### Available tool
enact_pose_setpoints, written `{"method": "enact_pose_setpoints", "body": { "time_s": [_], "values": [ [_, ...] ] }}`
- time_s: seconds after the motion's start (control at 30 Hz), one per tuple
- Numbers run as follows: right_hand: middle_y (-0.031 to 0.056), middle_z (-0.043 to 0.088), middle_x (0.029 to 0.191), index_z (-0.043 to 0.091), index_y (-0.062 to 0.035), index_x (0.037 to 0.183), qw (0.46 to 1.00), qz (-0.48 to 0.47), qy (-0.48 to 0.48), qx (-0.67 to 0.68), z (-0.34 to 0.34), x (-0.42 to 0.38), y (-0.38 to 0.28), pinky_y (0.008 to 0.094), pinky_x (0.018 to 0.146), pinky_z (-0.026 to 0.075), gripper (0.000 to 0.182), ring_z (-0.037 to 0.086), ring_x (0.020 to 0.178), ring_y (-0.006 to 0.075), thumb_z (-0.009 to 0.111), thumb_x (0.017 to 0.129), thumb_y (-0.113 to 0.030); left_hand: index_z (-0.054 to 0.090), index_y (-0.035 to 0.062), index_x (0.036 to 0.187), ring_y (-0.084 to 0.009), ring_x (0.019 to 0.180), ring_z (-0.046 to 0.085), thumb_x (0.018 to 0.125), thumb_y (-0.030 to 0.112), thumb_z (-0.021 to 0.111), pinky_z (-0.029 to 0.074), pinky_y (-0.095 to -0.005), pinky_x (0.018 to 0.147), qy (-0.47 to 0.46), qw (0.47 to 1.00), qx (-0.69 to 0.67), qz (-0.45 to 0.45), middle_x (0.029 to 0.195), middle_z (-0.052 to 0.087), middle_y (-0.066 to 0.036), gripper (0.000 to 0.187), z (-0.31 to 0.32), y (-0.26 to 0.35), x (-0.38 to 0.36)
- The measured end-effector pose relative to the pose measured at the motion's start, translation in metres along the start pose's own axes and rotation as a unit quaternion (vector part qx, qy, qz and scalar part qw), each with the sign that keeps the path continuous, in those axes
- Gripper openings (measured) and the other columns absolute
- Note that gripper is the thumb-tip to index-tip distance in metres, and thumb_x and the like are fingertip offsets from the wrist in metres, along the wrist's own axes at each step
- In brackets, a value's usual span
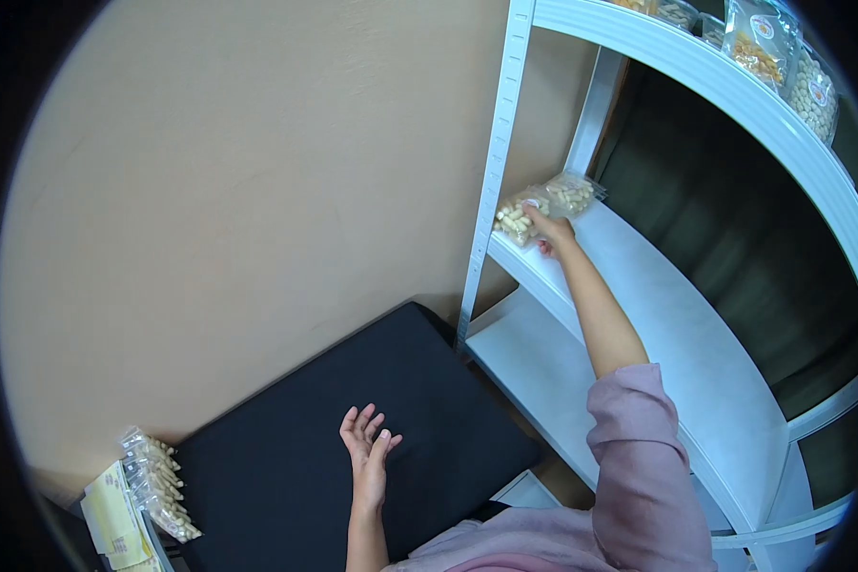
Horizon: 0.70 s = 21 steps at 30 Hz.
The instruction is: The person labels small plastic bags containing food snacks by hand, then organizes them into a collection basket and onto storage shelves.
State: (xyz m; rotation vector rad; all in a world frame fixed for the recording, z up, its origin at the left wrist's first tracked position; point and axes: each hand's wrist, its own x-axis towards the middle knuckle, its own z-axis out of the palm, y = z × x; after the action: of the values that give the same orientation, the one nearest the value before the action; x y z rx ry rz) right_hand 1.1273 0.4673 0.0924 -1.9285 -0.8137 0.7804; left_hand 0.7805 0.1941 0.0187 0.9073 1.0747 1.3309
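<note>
My right hand point(553, 231) reaches onto the white shelf and is closed on the near edge of a clear bag of pale, finger-shaped snacks point(513, 225). That bag rests at the shelf's left end, by the upright post. Just behind it lies a second clear bag of similar snacks point(572, 194). Over the black-covered table, my left hand point(364, 443) is held up with the palm turned inward, its fingers apart and curved, holding nothing. The fingertips of my right hand are partly hidden by the bag and by the hand itself.
More clear snack bags point(761, 48) stand on the upper shelf point(667, 48). At the lower left, a row of snack bags point(157, 486) lies on the black table point(286, 458) beside yellow printed papers point(117, 515). The shelf's white post point(498, 162) rises near my right hand.
</note>
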Motion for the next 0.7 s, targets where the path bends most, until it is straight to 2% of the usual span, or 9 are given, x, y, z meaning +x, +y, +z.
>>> {"method": "enact_pose_setpoints", "body": {
  "time_s": [0.13, 0.17, 0.23, 0.27, 0.33, 0.4, 0.47, 0.57, 0.7],
  "values": [
    [0.0088, 0.05, 0.067, 0.053, 0.0043, 0.088, 0.997, 0.013, 0.043, -0.063, -0.009, -0.013, -0.003, 0.0276, 0.034, 0.035, 0.078, 0.042, 0.044, 0.0142, 0.068, 0.051, -0.062, 0.017, 0.0119, 0.128, -0.0214, 0.114, 0.035, 0.085, 0.014, 0.043, 0.042, -0.0356, 0.083, 0.024, 1.0, 0.001, 0.003, 0.128, 0.028, -0.013, 0.05, -0.018, 0.012, -0.013],
    [0.0226, 0.054, 0.099, 0.051, 0.011, 0.103, 0.99, -0.005, 0.079, -0.117, -0.012, -0.01, 0.0, 0.036, 0.062, 0.051, 0.091, 0.059, 0.082, 0.0283, 0.061, 0.055, -0.066, 0.017, 0.012, 0.128, -0.0211, 0.113, 0.036, 0.085, 0.014, 0.044, 0.042, -0.035, 0.083, 0.031, 0.999, -0.004, 0.009, 0.128, 0.028, -0.013, 0.051, -0.025, 0.015, -0.017],
    [0.027, 0.043, 0.115, 0.04, 0.0093, 0.115, 0.945, -0.114, 0.264, -0.152, -0.007, -0.005, 0.006, 0.0414, 0.081, 0.044, 0.092, 0.047, 0.106, 0.0349, 0.06, 0.06, -0.062, 0.017, 0.0121, 0.128, -0.0209, 0.111, 0.036, 0.085, 0.014, 0.044, 0.043, -0.0343, 0.082, 0.06, 0.998, -0.009, 0.015, 0.127, 0.028, -0.013, 0.051, -0.046, 0.021, -0.027],
    [0.0266, 0.036, 0.121, 0.031, 0.0043, 0.123, 0.936, -0.158, 0.3, -0.096, -0.006, -0.026, -0.001, 0.0441, 0.09, 0.036, 0.086, 0.039, 0.112, 0.0378, 0.061, 0.066, -0.052, 0.017, 0.0122, 0.128, -0.0203, 0.11, 0.037, 0.085, 0.013, 0.045, 0.043, -0.0335, 0.081, 0.054, 0.998, -0.006, 0.032, 0.127, 0.029, -0.012, 0.051, -0.057, 0.02, -0.032],
    [0.0198, 0.044, 0.108, 0.037, 0.0005, 0.116, 0.852, -0.325, 0.404, -0.066, 0.011, -0.063, -0.014, 0.0415, 0.084, 0.039, 0.061, 0.047, 0.098, 0.0344, 0.062, 0.07, -0.031, 0.018, 0.0122, 0.128, -0.0187, 0.106, 0.039, 0.083, 0.009, 0.046, 0.044, -0.0305, 0.077, 0.067, 0.996, -0.003, 0.056, 0.126, 0.029, -0.012, 0.053, -0.078, 0.025, -0.043],
    [0.0125, 0.046, 0.087, 0.048, -0.0008, 0.104, 0.796, -0.474, 0.377, -0.014, 0.038, -0.119, -0.032, 0.0372, 0.074, 0.038, 0.039, 0.046, 0.077, 0.0261, 0.061, 0.07, -0.014, 0.019, 0.0116, 0.125, -0.0185, 0.101, 0.039, 0.078, 0.003, 0.052, 0.044, -0.0277, 0.073, 0.094, 0.992, 0.001, 0.089, 0.122, 0.031, -0.013, 0.058, -0.102, 0.026, -0.057],
    [0.0096, 0.047, 0.083, 0.051, -0.0015, 0.099, 0.794, -0.537, 0.283, 0.03, 0.076, -0.188, -0.043, 0.0326, 0.071, 0.039, 0.031, 0.046, 0.076, 0.0219, 0.059, 0.07, -0.009, 0.021, 0.0113, 0.126, -0.0172, 0.098, 0.041, 0.08, 0.006, 0.049, 0.043, -0.0282, 0.074, 0.144, 0.983, 0.03, 0.107, 0.121, 0.033, -0.012, 0.054, -0.132, 0.029, -0.074],
    [0.0064, 0.048, 0.075, 0.054, -0.0015, 0.091, 0.817, -0.568, 0.089, 0.045, 0.146, -0.28, -0.033, 0.0272, 0.061, 0.04, 0.019, 0.046, 0.066, 0.0171, 0.056, 0.072, -0.004, 0.025, 0.0085, 0.122, -0.0146, 0.092, 0.038, 0.074, 0.002, 0.055, 0.04, -0.0238, 0.071, 0.274, 0.947, 0.054, 0.161, 0.118, 0.033, -0.01, 0.057, -0.187, 0.027, -0.093],
    [0.0095, 0.055, 0.07, 0.056, -0.001, 0.081, 0.794, -0.557, -0.236, 0.052, 0.249, -0.405, 0.016, 0.0277, 0.056, 0.044, 0.009, 0.054, 0.06, 0.0179, 0.054, 0.072, -0.004, 0.025, 0.0046, 0.121, -0.0215, 0.1, 0.037, 0.07, 0.007, 0.063, 0.034, -0.0332, 0.08, 0.481, 0.825, 0.252, 0.158, 0.119, 0.032, -0.011, 0.064, -0.279, 0.033, -0.129]
  ]
}}
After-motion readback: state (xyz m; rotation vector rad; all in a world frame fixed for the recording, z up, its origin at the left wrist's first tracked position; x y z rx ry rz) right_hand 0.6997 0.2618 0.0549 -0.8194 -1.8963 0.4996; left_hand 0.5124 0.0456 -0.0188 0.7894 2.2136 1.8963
